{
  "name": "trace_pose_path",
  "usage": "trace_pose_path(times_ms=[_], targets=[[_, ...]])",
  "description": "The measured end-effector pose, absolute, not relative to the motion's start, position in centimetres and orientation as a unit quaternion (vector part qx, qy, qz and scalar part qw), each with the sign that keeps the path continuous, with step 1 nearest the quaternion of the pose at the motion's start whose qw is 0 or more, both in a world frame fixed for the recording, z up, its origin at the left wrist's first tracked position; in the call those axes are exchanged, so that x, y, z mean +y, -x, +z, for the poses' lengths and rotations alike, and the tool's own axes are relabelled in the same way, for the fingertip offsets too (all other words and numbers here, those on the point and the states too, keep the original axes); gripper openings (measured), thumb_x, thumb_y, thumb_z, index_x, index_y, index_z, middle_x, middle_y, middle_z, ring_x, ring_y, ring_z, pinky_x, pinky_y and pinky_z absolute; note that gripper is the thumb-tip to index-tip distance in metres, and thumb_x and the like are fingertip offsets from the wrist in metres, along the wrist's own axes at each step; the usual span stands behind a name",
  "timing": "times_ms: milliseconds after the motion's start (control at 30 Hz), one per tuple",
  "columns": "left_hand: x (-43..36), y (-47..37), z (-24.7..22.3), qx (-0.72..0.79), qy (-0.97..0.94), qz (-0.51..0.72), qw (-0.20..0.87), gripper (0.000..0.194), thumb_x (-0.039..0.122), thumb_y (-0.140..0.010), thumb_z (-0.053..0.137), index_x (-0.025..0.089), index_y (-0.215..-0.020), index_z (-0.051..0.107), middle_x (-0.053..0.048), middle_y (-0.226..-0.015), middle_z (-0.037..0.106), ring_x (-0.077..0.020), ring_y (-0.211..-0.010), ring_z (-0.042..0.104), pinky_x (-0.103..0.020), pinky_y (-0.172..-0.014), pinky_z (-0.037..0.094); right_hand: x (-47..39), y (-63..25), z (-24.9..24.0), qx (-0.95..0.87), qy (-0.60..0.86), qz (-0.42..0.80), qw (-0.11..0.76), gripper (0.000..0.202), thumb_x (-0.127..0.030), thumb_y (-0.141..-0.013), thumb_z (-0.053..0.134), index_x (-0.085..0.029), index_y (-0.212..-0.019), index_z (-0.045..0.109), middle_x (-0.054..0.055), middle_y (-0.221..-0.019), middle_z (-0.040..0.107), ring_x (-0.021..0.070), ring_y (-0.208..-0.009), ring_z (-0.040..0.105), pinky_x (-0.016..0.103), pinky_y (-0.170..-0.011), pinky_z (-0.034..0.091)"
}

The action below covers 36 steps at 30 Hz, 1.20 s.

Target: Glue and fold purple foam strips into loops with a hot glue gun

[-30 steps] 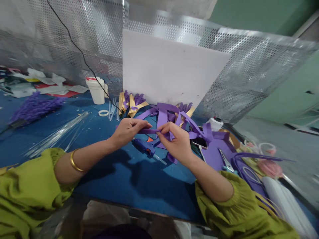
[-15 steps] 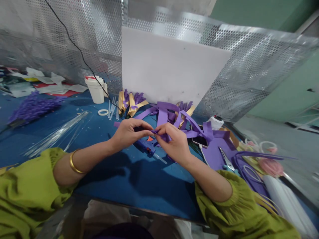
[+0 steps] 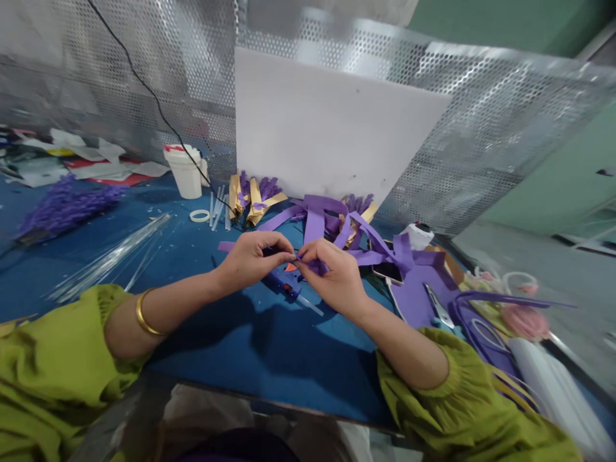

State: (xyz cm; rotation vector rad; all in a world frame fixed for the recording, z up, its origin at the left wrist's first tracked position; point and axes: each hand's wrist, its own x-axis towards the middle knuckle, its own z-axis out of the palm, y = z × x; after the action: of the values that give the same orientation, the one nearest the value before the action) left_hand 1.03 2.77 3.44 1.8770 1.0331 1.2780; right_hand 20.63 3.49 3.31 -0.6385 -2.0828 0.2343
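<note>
My left hand (image 3: 253, 262) pinches a purple ribbon, whose loose end (image 3: 226, 246) sticks out to its left. Fingertip to fingertip with it, my right hand (image 3: 334, 276) pinches the same ribbon, and part of the strip shows inside its fingers. The fold between the fingertips is mostly hidden. Below my hands a blue glue gun (image 3: 283, 285) lies on the blue table with a clear stick poking out. Just behind my hands is a heap of purple ribbon (image 3: 315, 221).
Small gold-wrapped lavender bunches (image 3: 257, 202) and a white cup (image 3: 185, 173) are at the back. Purple flowers (image 3: 67, 205) and clear strips (image 3: 115, 260) lie left. Scissors (image 3: 439, 305), a phone (image 3: 387, 272) and purple sheets lie right. A white board (image 3: 332, 122) stands behind.
My hands stay nearly in place, fingertips still together. Less of the ribbon shows between them, and its loose left end has shifted slightly left.
</note>
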Motion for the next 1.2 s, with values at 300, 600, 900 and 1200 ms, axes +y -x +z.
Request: trace_pose_path(times_ms=[300,600,900,1200], targets=[[6.2,1.2,4.0,0.412,-0.506,0.695,0.301,0.041,0.034,-0.093,0.057,0.02,-0.055,0.053,0.0,-0.058,0.058,-0.013,-0.06,0.055,-0.027,-0.07,0.048,3.8,-21.8,5.0,-0.807,0.282,0.096,0.51,0.021,-0.012,-0.083,0.067,-0.023,-0.072,0.053,-0.001,-0.08,0.067,0.0158,-0.079,0.066,0.03,-0.072,0.051],[5.0,1.2,4.5,0.439,-0.679,0.536,0.245,0.02,0.039,-0.075,0.075,0.02,-0.079,0.078,-0.004,-0.08,0.075,-0.0194,-0.078,0.065,-0.029,-0.074,0.049,4.0,-22.1,5.6,-0.807,0.298,0.089,0.503,0.019,-0.016,-0.084,0.065,-0.024,-0.071,0.053,0.001,-0.078,0.067,0.019,-0.081,0.067,0.036,-0.077,0.052],[5.0,1.1,4.4,0.453,-0.68,0.504,0.28,0.035,0.047,-0.087,0.061,0.017,-0.075,0.073,-0.003,-0.071,0.067,-0.0163,-0.069,0.058,-0.026,-0.066,0.044,4.3,-22.1,5.4,-0.805,0.311,0.084,0.498,0.019,-0.015,-0.082,0.066,-0.023,-0.07,0.054,0.0,-0.08,0.068,0.0184,-0.081,0.067,0.033,-0.074,0.051],[6.8,1.8,3.3,0.445,-0.7,0.478,0.29,0.039,0.051,-0.083,0.064,0.018,-0.063,0.06,0.003,-0.058,0.049,-0.0118,-0.056,0.041,-0.025,-0.056,0.032,5.6,-23.4,6.0,-0.774,0.381,0.166,0.478,0.018,-0.022,-0.076,0.072,-0.021,-0.065,0.058,0.001,-0.077,0.071,0.0188,-0.077,0.066,0.033,-0.069,0.05]])
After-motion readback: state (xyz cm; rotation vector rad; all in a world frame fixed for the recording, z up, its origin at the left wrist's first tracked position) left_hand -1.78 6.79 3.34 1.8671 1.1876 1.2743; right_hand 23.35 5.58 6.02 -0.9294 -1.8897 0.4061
